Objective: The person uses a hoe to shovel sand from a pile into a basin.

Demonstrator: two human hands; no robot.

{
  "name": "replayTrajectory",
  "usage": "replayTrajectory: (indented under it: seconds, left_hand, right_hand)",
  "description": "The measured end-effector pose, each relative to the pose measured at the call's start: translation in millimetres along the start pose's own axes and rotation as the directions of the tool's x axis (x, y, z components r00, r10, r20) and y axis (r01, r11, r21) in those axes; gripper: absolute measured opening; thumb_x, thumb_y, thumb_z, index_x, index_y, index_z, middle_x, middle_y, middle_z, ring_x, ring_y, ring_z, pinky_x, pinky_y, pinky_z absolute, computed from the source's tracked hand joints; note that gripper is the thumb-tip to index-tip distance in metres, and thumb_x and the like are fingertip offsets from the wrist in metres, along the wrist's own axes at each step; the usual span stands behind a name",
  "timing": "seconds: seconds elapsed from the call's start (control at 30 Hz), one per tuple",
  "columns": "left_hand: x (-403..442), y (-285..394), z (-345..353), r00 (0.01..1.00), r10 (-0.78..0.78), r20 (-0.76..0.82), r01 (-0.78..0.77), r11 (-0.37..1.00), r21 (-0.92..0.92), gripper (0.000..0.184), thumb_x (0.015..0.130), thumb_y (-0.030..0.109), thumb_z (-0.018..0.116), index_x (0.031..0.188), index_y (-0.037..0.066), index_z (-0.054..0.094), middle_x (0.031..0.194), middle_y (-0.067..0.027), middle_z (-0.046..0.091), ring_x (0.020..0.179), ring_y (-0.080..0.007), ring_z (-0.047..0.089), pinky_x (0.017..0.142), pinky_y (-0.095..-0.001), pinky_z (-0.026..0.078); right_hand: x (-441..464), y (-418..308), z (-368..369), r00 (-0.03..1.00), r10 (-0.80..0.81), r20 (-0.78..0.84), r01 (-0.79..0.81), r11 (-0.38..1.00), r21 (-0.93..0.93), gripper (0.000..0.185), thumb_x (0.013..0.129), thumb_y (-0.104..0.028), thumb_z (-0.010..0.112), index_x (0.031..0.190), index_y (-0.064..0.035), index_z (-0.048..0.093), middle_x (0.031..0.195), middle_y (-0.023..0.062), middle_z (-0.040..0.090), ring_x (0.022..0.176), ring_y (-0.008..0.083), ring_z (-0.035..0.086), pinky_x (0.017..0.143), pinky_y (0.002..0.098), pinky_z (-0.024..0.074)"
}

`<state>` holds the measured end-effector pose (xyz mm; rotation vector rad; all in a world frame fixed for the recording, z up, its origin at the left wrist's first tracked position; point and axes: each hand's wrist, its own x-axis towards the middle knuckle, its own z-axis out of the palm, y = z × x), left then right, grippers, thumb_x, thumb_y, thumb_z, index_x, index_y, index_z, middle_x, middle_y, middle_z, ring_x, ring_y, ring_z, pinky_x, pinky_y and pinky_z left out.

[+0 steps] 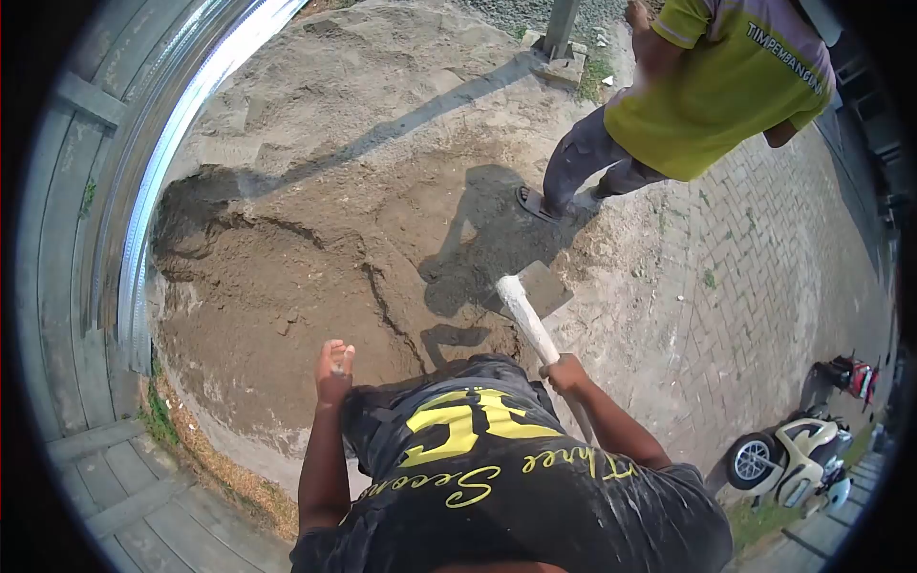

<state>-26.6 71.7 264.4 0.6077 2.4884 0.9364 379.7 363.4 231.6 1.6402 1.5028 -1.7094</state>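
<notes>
My right hand point(565, 374) is closed around the whitish wooden handle of a hoe point(528, 320). The handle slants up and left from beside my body. At its far end the flat grey metal blade point(545, 289) rests at the edge of the sand, in and beside a shadow. My left hand point(334, 371) is raised at my left side above the sand heap point(287, 296). Its fingers are loosely bent with the thumb apart, and I see nothing held in them.
A person in a yellow-green shirt point(712, 95) and sandals stands just beyond the blade. A post on a concrete base point(564, 67) is behind. Metal profiles point(143, 191) and grey planks point(48, 239) line the left. Paving point(755, 258) and a parked motorbike point(793, 458) are at right.
</notes>
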Motion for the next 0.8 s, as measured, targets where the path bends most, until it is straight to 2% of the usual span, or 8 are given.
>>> replayTrajectory:
  seconds: [0.2, 0.3, 0.5, 0.6, 0.63, 0.67, 0.7, 0.8]
  left_hand:
    - [78, 81, 8, 0.995, 0.045, -0.090, -0.048, 0.998, -0.035, 0.030, 0.093, 0.026, 0.066, 0.107, 0.001, 0.057, 0.091, -0.0063, 0.064, 0.079, -0.0125, 0.059, 0.074, -0.0274, 0.049]
    - [114, 126, 14, 0.986, 0.159, -0.052, -0.148, 0.974, 0.170, 0.028, 0.094, 0.026, 0.065, 0.106, 0.001, 0.058, 0.089, -0.0050, 0.063, 0.078, -0.0107, 0.057, 0.072, -0.0269, 0.048]
    - [184, 130, 98, 0.983, 0.115, 0.146, -0.121, 0.992, 0.032, 0.026, 0.092, 0.025, 0.067, 0.100, 0.002, 0.058, 0.085, -0.0042, 0.062, 0.075, -0.0114, 0.057, 0.069, -0.0269, 0.048]
    - [218, 108, 170, 0.945, -0.026, 0.326, 0.015, 0.999, 0.035, 0.023, 0.092, 0.024, 0.067, 0.096, 0.004, 0.057, 0.083, -0.0040, 0.062, 0.073, -0.0119, 0.057, 0.066, -0.0278, 0.048]
    - [229, 113, 194, 0.875, -0.201, 0.441, 0.122, 0.972, 0.200, 0.022, 0.091, 0.024, 0.067, 0.093, 0.005, 0.057, 0.080, -0.0038, 0.062, 0.069, -0.0124, 0.057, 0.064, -0.0286, 0.048]
    - [243, 119, 217, 0.771, -0.377, 0.513, 0.194, 0.907, 0.375, 0.022, 0.091, 0.024, 0.068, 0.091, 0.006, 0.056, 0.078, -0.0036, 0.061, 0.065, -0.0128, 0.056, 0.061, -0.0294, 0.048]
    - [262, 129, 239, 0.763, -0.366, 0.533, 0.182, 0.912, 0.366, 0.022, 0.091, 0.024, 0.068, 0.091, 0.006, 0.056, 0.078, -0.0036, 0.061, 0.065, -0.0128, 0.056, 0.061, -0.0294, 0.048]
    - [325, 189, 324, 0.668, -0.369, 0.646, 0.150, 0.917, 0.370, 0.025, 0.090, 0.028, 0.068, 0.085, 0.006, 0.057, 0.072, -0.0040, 0.061, 0.058, -0.0146, 0.056, 0.056, -0.0312, 0.047]
  right_hand:
    - [-27, 335, -111, 0.669, 0.741, -0.059, -0.587, 0.576, 0.569, 0.019, 0.067, -0.011, 0.070, 0.080, 0.0019, 0.066, 0.067, 0.0160, 0.058, 0.053, 0.0297, 0.057, 0.047, 0.0452, 0.0449]
    - [-107, 415, -151, 0.474, 0.867, -0.156, -0.527, 0.421, 0.738, 0.016, 0.070, -0.013, 0.069, 0.078, -0.0004, 0.063, 0.063, 0.0139, 0.056, 0.050, 0.0280, 0.054, 0.046, 0.0447, 0.0434]
    - [-200, 441, -127, 0.239, 0.961, -0.143, -0.309, 0.215, 0.927, 0.016, 0.077, -0.018, 0.068, 0.073, -0.0052, 0.059, 0.056, 0.0095, 0.050, 0.044, 0.0247, 0.049, 0.043, 0.0437, 0.0404]
    - [-197, 422, -89, 0.298, 0.954, -0.036, -0.278, 0.123, 0.953, 0.019, 0.080, -0.021, 0.067, 0.071, -0.0075, 0.057, 0.052, 0.0074, 0.048, 0.041, 0.0230, 0.046, 0.042, 0.0432, 0.0389]
    - [-177, 476, -44, 0.458, 0.888, 0.024, -0.092, 0.021, 0.996, 0.061, 0.081, -0.020, 0.065, 0.136, -0.0057, 0.044, 0.084, 0.0079, 0.057, 0.059, 0.0240, 0.046, 0.050, 0.0384, 0.0369]
    - [-179, 420, -48, 0.477, 0.879, -0.013, -0.165, 0.104, 0.981, 0.028, 0.083, -0.032, 0.070, 0.076, -0.0092, 0.054, 0.053, 0.0068, 0.047, 0.041, 0.0248, 0.043, 0.041, 0.0428, 0.0364]
    - [-181, 313, -84, 0.467, 0.848, 0.251, -0.341, -0.090, 0.936, 0.033, 0.082, -0.026, 0.066, 0.108, -0.0113, 0.051, 0.065, 0.0007, 0.042, 0.051, 0.0176, 0.039, 0.046, 0.0363, 0.0311]
    - [-124, 262, -74, 0.597, 0.775, 0.209, -0.324, -0.005, 0.946, 0.026, 0.084, -0.032, 0.067, 0.090, -0.0137, 0.049, 0.059, -0.0003, 0.038, 0.046, 0.0168, 0.035, 0.046, 0.0347, 0.0316]
